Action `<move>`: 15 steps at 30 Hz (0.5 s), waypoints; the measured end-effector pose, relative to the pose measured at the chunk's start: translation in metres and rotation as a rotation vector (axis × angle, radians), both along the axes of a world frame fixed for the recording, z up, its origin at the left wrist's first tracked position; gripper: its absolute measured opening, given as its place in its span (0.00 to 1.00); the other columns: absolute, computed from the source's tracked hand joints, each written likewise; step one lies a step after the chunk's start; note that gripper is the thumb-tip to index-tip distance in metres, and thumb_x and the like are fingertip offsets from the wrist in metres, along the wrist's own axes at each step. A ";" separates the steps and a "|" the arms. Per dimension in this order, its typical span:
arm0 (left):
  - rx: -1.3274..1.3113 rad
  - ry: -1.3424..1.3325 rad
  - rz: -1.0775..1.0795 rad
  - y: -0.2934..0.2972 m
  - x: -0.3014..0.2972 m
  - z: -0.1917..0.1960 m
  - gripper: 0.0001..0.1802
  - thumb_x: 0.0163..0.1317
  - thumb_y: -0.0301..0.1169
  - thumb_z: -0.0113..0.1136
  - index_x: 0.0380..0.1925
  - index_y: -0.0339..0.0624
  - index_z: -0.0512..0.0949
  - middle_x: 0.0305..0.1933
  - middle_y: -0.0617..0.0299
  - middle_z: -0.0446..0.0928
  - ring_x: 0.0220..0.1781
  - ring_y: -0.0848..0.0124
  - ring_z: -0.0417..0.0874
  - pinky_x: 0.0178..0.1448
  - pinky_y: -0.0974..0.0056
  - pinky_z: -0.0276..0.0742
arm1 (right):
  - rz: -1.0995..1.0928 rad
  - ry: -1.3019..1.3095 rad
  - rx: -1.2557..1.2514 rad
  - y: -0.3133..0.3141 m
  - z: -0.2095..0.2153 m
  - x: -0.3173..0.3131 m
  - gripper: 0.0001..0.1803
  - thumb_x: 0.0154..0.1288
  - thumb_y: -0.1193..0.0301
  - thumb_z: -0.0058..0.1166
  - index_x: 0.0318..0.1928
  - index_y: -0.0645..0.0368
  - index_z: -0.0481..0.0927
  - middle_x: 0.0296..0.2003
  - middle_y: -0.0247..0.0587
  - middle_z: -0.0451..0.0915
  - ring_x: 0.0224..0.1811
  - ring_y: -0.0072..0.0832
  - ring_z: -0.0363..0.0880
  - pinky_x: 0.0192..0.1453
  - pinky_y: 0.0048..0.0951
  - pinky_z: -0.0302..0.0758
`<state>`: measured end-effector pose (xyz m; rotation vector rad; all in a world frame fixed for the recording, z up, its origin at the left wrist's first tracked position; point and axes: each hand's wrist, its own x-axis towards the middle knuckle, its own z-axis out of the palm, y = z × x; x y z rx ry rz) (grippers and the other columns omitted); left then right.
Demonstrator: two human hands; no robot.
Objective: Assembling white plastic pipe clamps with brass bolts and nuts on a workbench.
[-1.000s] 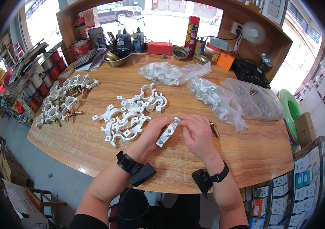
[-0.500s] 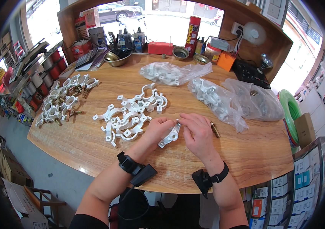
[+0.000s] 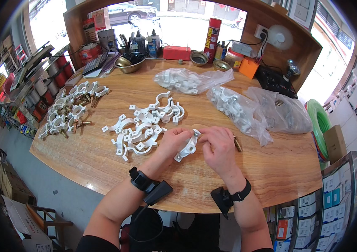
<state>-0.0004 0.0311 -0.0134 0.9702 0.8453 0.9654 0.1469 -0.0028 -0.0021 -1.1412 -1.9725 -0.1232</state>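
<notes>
A white pipe clamp is held tilted just above the wood table, between my two hands. My left hand grips it from the left, thumb and fingers closed near its upper end. At that end a small metal screw shows. My right hand has its fingers curled together against the same end from the right; the exact grip is partly hidden. Beyond my right fingers lies a brass-coloured expansion bolt. Left of my left hand is a pile of loose white clamp halves.
Closed clamps with bolts are heaped at the table's left. Clear bags of white clamp parts and of bolts lie at the right and back. A metal bowl, a red box and a tall spray can stand behind.
My right fingertips have shifted slightly right and down off the clamp's upper end, so its screw shows more plainly. My left hand keeps its hold.
</notes>
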 end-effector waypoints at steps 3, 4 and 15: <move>-0.019 0.009 -0.021 -0.001 0.000 0.001 0.10 0.56 0.34 0.50 0.28 0.38 0.73 0.16 0.71 0.69 0.14 0.85 0.64 0.16 0.78 0.57 | -0.051 0.086 0.001 0.000 0.001 -0.002 0.09 0.42 0.80 0.46 0.27 0.57 0.75 0.34 0.36 0.76 0.40 0.31 0.71 0.47 0.32 0.61; -0.007 0.001 -0.023 0.000 -0.001 0.000 0.10 0.56 0.34 0.50 0.28 0.38 0.73 0.16 0.71 0.69 0.14 0.85 0.65 0.16 0.78 0.58 | -0.049 0.087 0.001 0.000 0.001 -0.003 0.09 0.42 0.80 0.46 0.27 0.57 0.75 0.34 0.36 0.76 0.40 0.31 0.71 0.47 0.32 0.61; -0.011 0.016 0.027 0.000 -0.001 0.002 0.10 0.56 0.33 0.50 0.29 0.38 0.73 0.18 0.71 0.70 0.15 0.84 0.66 0.16 0.78 0.58 | -0.014 0.016 0.046 0.001 0.000 -0.001 0.09 0.42 0.79 0.47 0.28 0.58 0.76 0.36 0.36 0.76 0.40 0.31 0.71 0.48 0.33 0.61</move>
